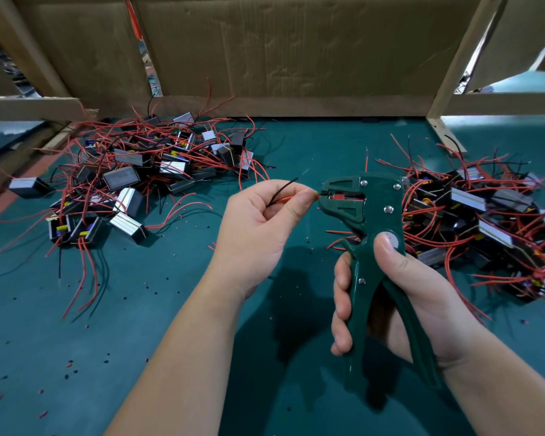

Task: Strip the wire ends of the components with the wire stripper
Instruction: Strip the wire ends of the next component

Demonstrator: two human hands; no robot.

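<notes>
A smooth teal tabletop (296, 146) carries tangled heaps of boxy components at ten (139, 171) and three o'clock (485, 215). The right hand (400, 294) is wrapped around the green metal wire stripper (375, 234); the left hand (258, 228) pinches thin red (288, 199) and black wires (283, 187) at its mouth.

Assembly workshop bench: green mat (312, 146), heaped wired components (158, 165), cardboard partitions (265, 48)
</notes>
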